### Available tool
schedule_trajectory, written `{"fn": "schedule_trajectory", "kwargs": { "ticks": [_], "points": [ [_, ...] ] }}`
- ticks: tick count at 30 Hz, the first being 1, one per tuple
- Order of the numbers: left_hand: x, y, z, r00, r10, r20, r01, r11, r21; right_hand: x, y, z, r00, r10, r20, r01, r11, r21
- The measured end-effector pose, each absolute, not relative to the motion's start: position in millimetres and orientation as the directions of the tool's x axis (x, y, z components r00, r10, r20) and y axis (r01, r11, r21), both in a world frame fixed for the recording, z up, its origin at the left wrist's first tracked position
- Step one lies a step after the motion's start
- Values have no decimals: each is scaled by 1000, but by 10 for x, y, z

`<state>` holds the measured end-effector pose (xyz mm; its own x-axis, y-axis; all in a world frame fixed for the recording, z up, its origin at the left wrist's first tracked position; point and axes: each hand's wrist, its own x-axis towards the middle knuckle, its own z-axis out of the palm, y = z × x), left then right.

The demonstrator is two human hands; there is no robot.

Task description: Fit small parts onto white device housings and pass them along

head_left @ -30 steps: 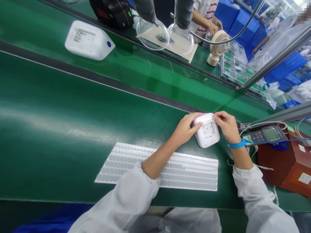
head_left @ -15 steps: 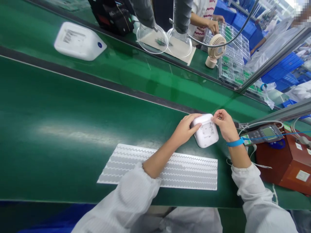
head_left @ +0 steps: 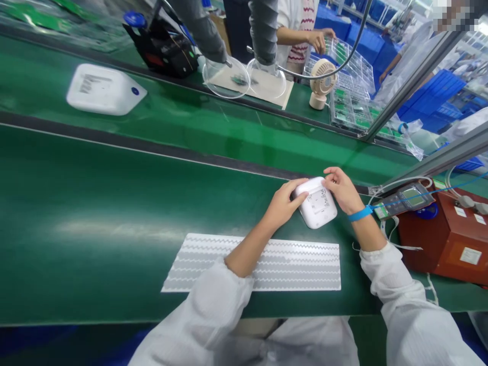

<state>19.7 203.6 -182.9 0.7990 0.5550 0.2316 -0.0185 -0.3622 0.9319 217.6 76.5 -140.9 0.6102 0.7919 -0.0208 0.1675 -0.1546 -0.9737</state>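
Note:
A small white box-shaped device (head_left: 316, 206) with a label on its upper face rests on the green bench (head_left: 114, 218). My left hand (head_left: 282, 203) grips its left side with the fingers wrapped round the edge. My right hand (head_left: 342, 189), with a blue wrist strap (head_left: 360, 213), pinches at the device's far right corner; whatever is between the fingertips is too small to make out. A white sheet of wavy strips (head_left: 267, 264) lies just in front of the device, under my forearms.
A second white device (head_left: 102, 90) lies on the green conveyor at the far left. A red-brown box (head_left: 450, 249) with a handheld meter (head_left: 406, 198) stands at right. Across the belt are a small fan (head_left: 319, 81), clear domes (head_left: 226, 76), trays of green boards (head_left: 351, 109) and another person's hand (head_left: 316, 40).
The second white device on the conveyor has travelled further left. My hands stay on the small device, which has barely moved. The other person's hand now reaches the clear trays.

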Motion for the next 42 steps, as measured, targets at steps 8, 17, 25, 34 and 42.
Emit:
{"fn": "schedule_trajectory", "kwargs": {
  "ticks": [8, 17, 25, 34, 42],
  "points": [
    [229, 2020, -1786, 795, 559, 233, -27, -352, 935, 1915, 451, -1308, 655, 716, 242, 479, -144, -866],
    [286, 2041, -1812, 794, 539, 280, -86, -357, 930, 811, -167, -1433, -19, 998, 61, 783, 52, -620],
    [329, 2045, -1835, 790, 531, 308, -121, -357, 926, 665, -138, -1474, -107, 993, -47, 963, 92, -254],
    [381, 2050, -1855, 779, 526, 341, -158, -361, 919, 471, -53, -1308, -171, 959, -228, 965, 210, 157],
    [388, 2051, -1842, 777, 532, 337, -146, -368, 918, 595, -142, -1559, -217, 976, -27, 963, 218, 158]
  ]
}}
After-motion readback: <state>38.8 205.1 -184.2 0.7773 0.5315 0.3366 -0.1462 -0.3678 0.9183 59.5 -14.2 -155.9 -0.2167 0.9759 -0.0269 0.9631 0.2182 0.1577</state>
